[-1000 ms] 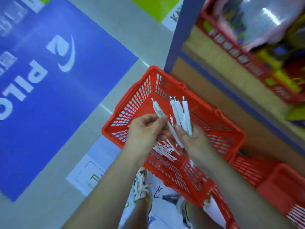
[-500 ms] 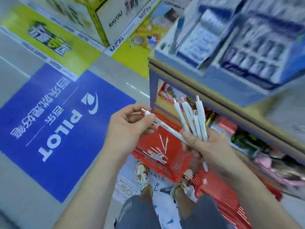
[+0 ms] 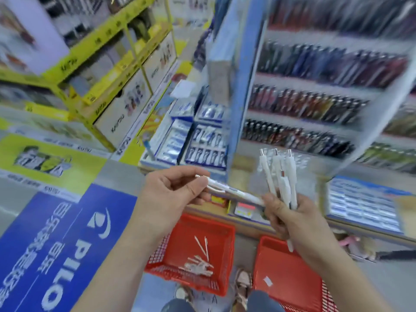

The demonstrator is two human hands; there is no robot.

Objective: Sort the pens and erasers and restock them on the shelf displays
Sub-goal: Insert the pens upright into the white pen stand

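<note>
Fingers of the left hand (image 3: 171, 197) pinch one white pen (image 3: 234, 192); right hand (image 3: 292, 219) clutches three pens (image 3: 282, 176).

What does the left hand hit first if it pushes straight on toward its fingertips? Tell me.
The left hand points right, along the single white pen it pinches. First in that line would be the right hand, which grips the bunch of white pens. The single pen's far end seems already to touch those fingers; depth is unclear.

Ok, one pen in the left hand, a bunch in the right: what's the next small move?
Probably slide the single pen from the left hand into the upright bunch in the right hand. Its far end already touches the right fingers, and the pen rows on the shelf are just ahead.
</note>
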